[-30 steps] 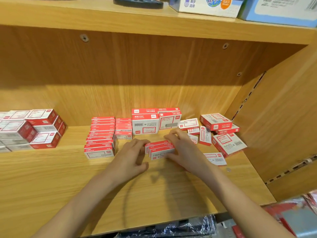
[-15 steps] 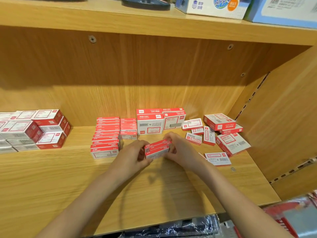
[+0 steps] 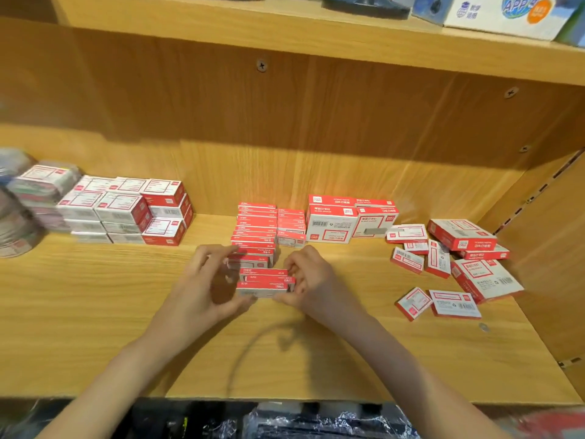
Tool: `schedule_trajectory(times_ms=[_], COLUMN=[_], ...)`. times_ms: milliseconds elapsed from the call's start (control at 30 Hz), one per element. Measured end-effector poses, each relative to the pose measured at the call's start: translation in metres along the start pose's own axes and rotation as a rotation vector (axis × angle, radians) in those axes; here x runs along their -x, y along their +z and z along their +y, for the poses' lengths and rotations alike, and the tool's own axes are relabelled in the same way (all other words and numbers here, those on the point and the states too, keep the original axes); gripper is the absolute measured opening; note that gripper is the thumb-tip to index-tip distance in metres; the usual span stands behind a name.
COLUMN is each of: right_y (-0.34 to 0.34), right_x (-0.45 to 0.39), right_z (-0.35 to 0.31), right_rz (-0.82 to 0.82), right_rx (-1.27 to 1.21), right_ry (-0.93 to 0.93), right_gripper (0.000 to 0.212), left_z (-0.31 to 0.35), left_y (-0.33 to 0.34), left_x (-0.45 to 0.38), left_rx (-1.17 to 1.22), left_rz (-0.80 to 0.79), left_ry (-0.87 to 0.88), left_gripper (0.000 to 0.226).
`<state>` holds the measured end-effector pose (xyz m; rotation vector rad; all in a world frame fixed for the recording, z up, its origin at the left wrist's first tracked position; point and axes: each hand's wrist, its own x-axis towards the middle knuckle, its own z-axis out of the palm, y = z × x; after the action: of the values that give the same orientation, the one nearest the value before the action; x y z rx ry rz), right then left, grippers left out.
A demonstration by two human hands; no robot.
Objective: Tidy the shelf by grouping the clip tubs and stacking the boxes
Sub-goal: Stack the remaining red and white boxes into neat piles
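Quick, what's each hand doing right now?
Left hand: grips the left end of the small box stack.
Right hand: grips its right end.

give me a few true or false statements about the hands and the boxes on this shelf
1. Both hands hold a small bundle of thin red boxes between them. True: the left hand grips one end, the right hand the other.
2. The loose, jumbled boxes lie at the left end of the shelf. False: they lie at the right end.
3. A tall stack of thin red boxes stands just behind the hands. True.
4. The shelf is grey metal. False: it is light wood.
5. The neat block of white and red boxes sits at the left. True.
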<state>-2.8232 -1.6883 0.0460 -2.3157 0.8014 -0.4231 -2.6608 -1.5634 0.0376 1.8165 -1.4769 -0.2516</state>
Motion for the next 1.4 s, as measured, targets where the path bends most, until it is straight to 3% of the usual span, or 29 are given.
schedule_trajectory(times_ms=[67, 133, 233, 333, 533, 733, 867, 1033, 1200, 1300, 1400], right_y=[0.006, 0.011, 0.02, 0.023, 0.031, 0.038, 0.037, 0.036, 0.032, 0.02, -0.005], right_x=[-0.005, -0.006, -0.006, -0.006, -0.01, -0.017, -0.016, -0.016, -0.018, -0.01, 0.003], right_z=[-0.004, -0.006, -0.006, -0.007, -0.012, -0.016, -0.02, -0.024, -0.024, -0.024, -0.014], right_rz=[0.061, 0.07, 0.04, 0.036, -0.031, -0.082, -0.037, -0.002, -0.014, -0.024, 0.037], right_rx=[-0.053, -0.066, -0.049, -0.037, 0.017, 0.014, -0.028, 0.008, 0.011, -0.048, -0.066], right_ry=[0.03, 0.068, 0.144, 0.176, 0.13, 0.178, 0.199, 0.119, 0.071, 0.102, 0.17], right_gripper=[0.04, 0.045, 0.055, 0.054, 0.046, 0.059, 0.047, 0.073, 0.072, 0.082, 0.076], left_z=[-0.005, -0.01, -0.016, -0.018, -0.022, -0.024, -0.027, -0.033, -0.029, -0.022, -0.006], left_y=[-0.001, 0.001, 0.008, 0.011, 0.01, 0.006, 0.004, 0.002, -0.002, -0.007, -0.014], left_x=[-0.003, -0.006, -0.011, -0.015, -0.02, -0.024, -0.023, -0.026, -0.026, -0.023, -0.025], left_rx=[-0.022, -0.023, 0.058, 0.072, 0.071, 0.078, 0.106, 0.185, 0.229, 0.177, 0.098], left_rz=[0.012, -0.072, -0.094, -0.082, -0.127, -0.173, -0.195, -0.208, -0.241, -0.143, 0.038], left_ry=[-0.16, -0.221, -0.167, -0.139, -0.147, -0.165, -0.169, -0.143, -0.146, -0.139, 0.012], left_gripper=[0.097, 0.093, 0.07, 0.064, 0.074, 0.077, 0.08, 0.088, 0.092, 0.095, 0.065])
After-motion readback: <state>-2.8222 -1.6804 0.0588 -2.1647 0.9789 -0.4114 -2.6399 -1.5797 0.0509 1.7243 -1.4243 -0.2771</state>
